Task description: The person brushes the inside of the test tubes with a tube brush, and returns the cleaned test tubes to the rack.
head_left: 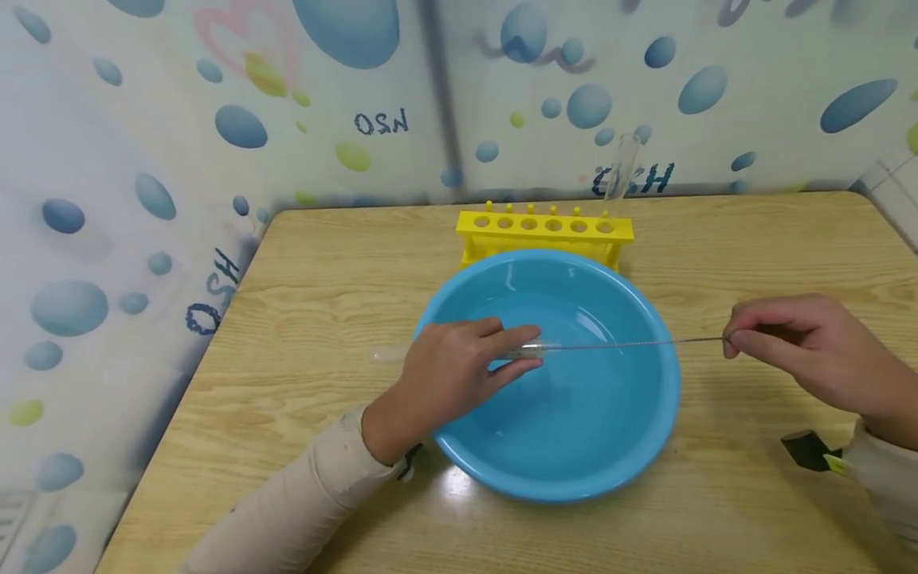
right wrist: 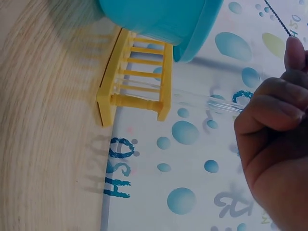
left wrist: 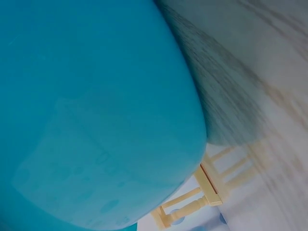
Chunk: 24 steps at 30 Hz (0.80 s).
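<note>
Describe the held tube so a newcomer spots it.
Find the blue basin on the table. Over it, the left hand holds a clear tube sideways, one end past the basin's left rim. Unlike the standing tube in the yellow rack, it has a thin wire running to the right hand.

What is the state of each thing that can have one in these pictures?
Left hand: gripping the held tube
Right hand: pinching the thin wire
Held tube: roughly level, partly over the basin
Thin wire: straight, running into the held tube
Basin: upright, open-topped
Yellow rack: upright
Standing tube: upright in the rack's end hole
</note>
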Motion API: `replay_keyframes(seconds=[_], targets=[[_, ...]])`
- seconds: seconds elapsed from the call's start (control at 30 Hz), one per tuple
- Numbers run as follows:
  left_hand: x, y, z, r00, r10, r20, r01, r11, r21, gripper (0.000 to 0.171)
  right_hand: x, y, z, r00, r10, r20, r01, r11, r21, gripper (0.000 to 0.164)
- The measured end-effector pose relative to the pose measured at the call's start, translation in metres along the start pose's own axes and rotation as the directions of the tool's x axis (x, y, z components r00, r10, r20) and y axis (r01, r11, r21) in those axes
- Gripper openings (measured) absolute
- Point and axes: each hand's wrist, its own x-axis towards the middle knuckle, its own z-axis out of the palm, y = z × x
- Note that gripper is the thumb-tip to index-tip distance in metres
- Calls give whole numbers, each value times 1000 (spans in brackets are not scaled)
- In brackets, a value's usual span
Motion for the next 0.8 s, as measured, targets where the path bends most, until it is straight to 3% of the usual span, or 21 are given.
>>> replay_keyframes(seconds=[0.17,0.8], targets=[[0,0,0,1000,-2,7,2,1000,-3,35,3,0,3,999,47,7,-48,997,62,32],[-1,-2,0,1000,-3,5,3,1000,9,33,6,0,13,997,76,28,-76,997,-3,29]])
